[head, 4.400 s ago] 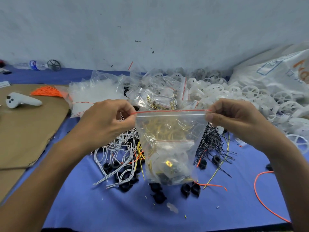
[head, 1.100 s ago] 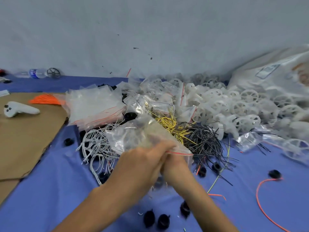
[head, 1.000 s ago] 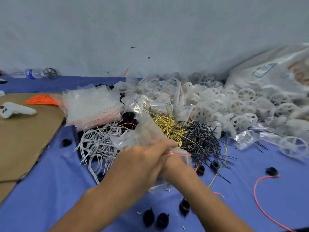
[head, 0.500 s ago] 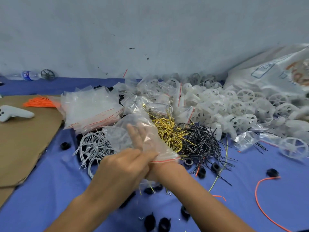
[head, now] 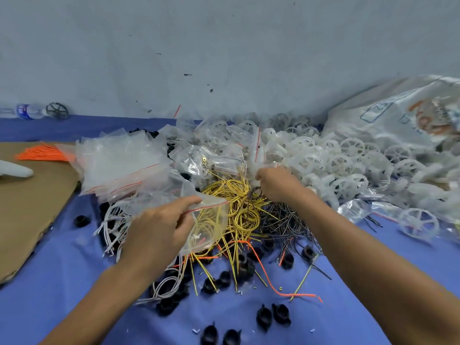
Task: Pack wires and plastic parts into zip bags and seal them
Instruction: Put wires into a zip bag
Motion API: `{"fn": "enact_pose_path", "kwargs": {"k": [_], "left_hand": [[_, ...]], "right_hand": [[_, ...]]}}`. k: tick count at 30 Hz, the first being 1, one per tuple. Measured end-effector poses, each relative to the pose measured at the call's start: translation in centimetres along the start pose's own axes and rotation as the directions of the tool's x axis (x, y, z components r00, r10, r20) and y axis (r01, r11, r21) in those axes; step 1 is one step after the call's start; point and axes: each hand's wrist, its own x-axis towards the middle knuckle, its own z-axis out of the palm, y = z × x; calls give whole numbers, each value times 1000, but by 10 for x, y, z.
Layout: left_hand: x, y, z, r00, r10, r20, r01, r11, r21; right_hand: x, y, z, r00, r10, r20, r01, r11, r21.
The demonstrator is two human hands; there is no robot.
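Note:
My left hand (head: 159, 227) pinches the red-striped mouth of a clear zip bag (head: 211, 220) over the wire heap; yellow wires show through the bag. My right hand (head: 276, 185) reaches to the far side of the yellow wires (head: 239, 202), fingers curled down where they meet the white plastic wheels (head: 336, 158). What those fingers hold is hidden. Black wires (head: 286, 220) lie right of the yellow ones and white wires (head: 112, 220) to the left. Black plastic parts (head: 263, 317) are scattered near the front.
A stack of empty zip bags (head: 119, 160) lies at the left, filled bags (head: 211, 158) behind the wires. Cardboard (head: 32, 207) with an orange wire bundle (head: 42, 154) covers the left. A large white sack (head: 398, 113) stands at the back right. A loose orange wire (head: 263, 270) trails forward.
My hands were working together on a bag; they have come apart. My right hand has moved out to the back of the heap, and my left hand holds the bag alone.

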Motion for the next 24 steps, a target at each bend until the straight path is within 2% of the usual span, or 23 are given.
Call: {"fn": "enact_pose_path", "kwargs": {"k": [2, 4, 6, 8, 9, 10, 12, 17, 19, 20, 22, 24], "left_hand": [[-1, 5, 0, 1000, 1, 12, 0, 999, -32], [-2, 7, -1, 1000, 5, 19, -4, 998, -59], [-3, 6, -1, 1000, -9, 19, 10, 997, -75], [-5, 3, 0, 999, -24, 23, 26, 997, -70], [-6, 2, 1, 999, -26, 25, 28, 997, -68], [-6, 1, 2, 999, -27, 23, 28, 997, -71], [-7, 0, 5, 999, -43, 19, 44, 996, -78], [-4, 4, 12, 997, -65, 50, 69, 994, -84], [-2, 7, 16, 996, -59, 72, 62, 997, -51], [-2, 9, 19, 995, -57, 80, 60, 998, -32], [-2, 15, 22, 995, -40, 95, 39, 999, 15], [-3, 23, 26, 992, -7, 123, -2, 998, 70]], "right_hand": [[5, 6, 14, 999, 21, 49, -16, 995, -102], [8, 11, 21, 997, 39, 60, -32, 993, -112], [6, 17, 18, 1000, 26, 1, -26, 999, -37], [-2, 26, 11, 988, 52, -147, -28, 987, 157], [-10, 31, 6, 976, 95, -198, -27, 946, 324], [-18, 34, 2, 967, 144, -212, -17, 862, 507], [-37, 39, -6, 962, 199, -186, 17, 636, 772], [-86, 38, -23, 946, 172, -274, 209, 322, 923], [-104, 29, -29, 964, 82, -253, 227, 238, 944], [-114, 20, -30, 976, 1, -219, 211, 265, 941], [-128, -6, -27, 984, -139, -115, 164, 432, 887], [-136, -40, -14, 981, -189, -45, 147, 574, 805]]}}
